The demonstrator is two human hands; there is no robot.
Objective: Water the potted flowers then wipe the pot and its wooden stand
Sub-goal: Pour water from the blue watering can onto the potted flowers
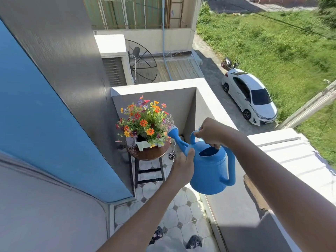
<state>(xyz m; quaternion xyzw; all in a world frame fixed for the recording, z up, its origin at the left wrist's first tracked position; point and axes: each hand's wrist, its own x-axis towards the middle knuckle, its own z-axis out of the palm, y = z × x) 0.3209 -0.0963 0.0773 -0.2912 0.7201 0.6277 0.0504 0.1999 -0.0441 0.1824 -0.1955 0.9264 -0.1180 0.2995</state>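
Blue plastic can (pixel 209 170) is held in both hands, tilted forward. Right hand (pixel 211 132) is closed around the top handle. Left hand (pixel 182 168) is cupped against the can's near side at the spout base, thumb on the shoulder, fingers hidden behind. The rose (pixel 172 130) sits ahead of the left hand, at the edge of the flowers (pixel 143 120); thin water streams fall below it. Flowers stand in a white pot (pixel 143 144) on a round wooden stand (pixel 148 154), ahead and left of both hands, in the balcony corner. Tiled floor (pixel 179 215) lies beneath; a floor drain (pixel 172 155) shows just ahead of the left hand.
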